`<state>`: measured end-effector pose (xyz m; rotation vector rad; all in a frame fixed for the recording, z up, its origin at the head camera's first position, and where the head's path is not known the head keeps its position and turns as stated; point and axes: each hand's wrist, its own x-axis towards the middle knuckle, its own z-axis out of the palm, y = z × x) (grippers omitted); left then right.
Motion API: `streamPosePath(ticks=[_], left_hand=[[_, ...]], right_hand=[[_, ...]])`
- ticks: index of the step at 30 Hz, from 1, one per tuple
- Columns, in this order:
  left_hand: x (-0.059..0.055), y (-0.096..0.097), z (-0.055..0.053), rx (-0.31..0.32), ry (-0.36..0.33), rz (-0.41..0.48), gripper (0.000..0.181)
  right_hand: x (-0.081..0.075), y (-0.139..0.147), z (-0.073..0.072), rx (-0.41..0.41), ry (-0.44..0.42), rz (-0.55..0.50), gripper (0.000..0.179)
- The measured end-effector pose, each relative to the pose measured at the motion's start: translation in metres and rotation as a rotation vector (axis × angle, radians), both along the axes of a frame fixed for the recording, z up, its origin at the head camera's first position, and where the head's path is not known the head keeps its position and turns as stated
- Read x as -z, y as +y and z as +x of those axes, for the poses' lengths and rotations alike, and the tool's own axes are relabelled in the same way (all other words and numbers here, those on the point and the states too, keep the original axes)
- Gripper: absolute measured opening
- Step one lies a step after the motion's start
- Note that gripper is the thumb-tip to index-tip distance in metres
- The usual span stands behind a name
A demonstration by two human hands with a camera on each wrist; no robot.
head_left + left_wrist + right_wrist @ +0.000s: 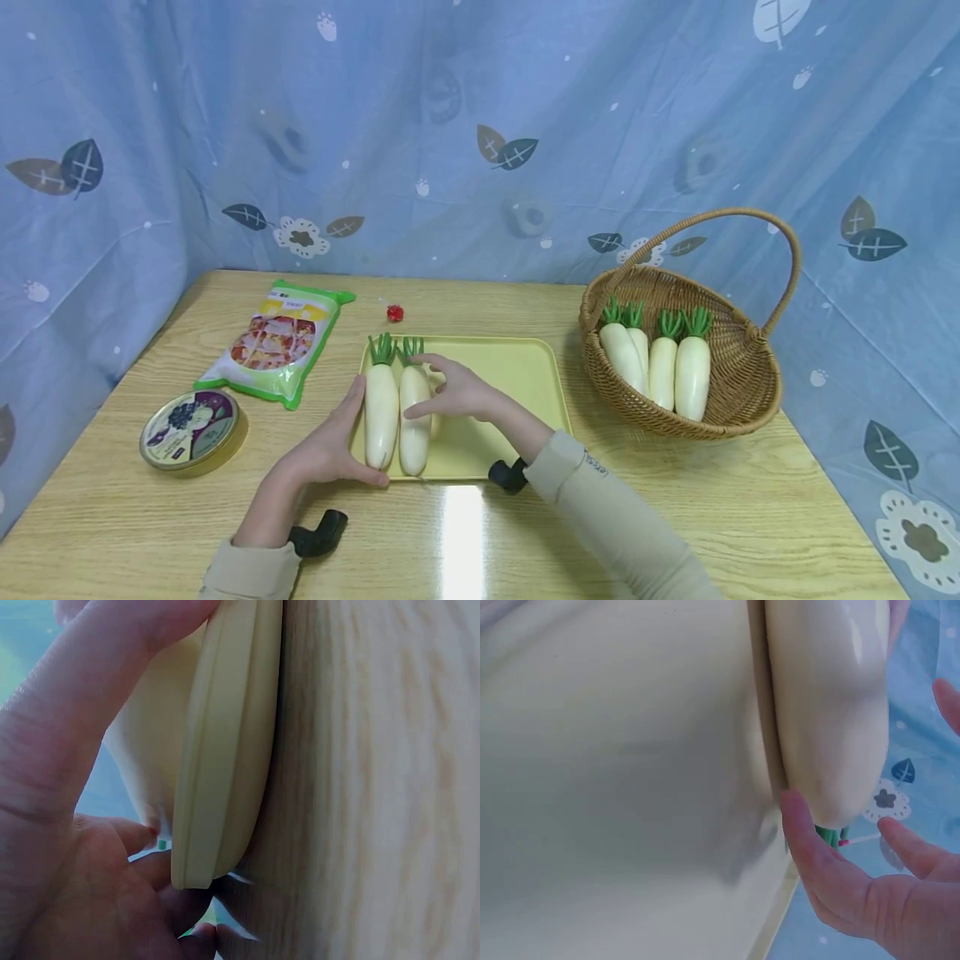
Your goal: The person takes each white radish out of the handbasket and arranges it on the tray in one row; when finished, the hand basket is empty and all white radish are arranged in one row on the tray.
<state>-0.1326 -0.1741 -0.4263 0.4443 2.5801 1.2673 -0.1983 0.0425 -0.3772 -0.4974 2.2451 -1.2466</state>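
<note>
Two white radishes with green tops lie side by side on a yellow tray (495, 408). The left radish (382, 417) is along the tray's left edge, and the right radish (415, 425) is just beside it. My left hand (330, 446) spreads around the tray's front left corner, thumb along the front rim and fingers up the left side; the left wrist view shows it close against the tray corner (217, 750). My right hand (457, 392) reaches over the right radish with fingers spread. In the right wrist view, a fingertip (795, 806) is right at a radish's (829, 712) side.
A wicker basket (765, 383) at the right holds several more white radishes (692, 379). On the left are a food packet (277, 342) and a round tin (191, 429). Behind the tray lies a small red object (395, 313). A blue curtain (450, 167) hangs behind the table.
</note>
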Motion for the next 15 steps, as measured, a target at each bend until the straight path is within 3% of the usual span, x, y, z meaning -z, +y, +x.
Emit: streamPosePath(ticks=[15], left_hand=[[0.001,0.001,0.0,-0.006,-0.004,0.011,0.142]], right_hand=[[-0.016,0.021,0.007,-0.033,0.009,-0.048,0.079]])
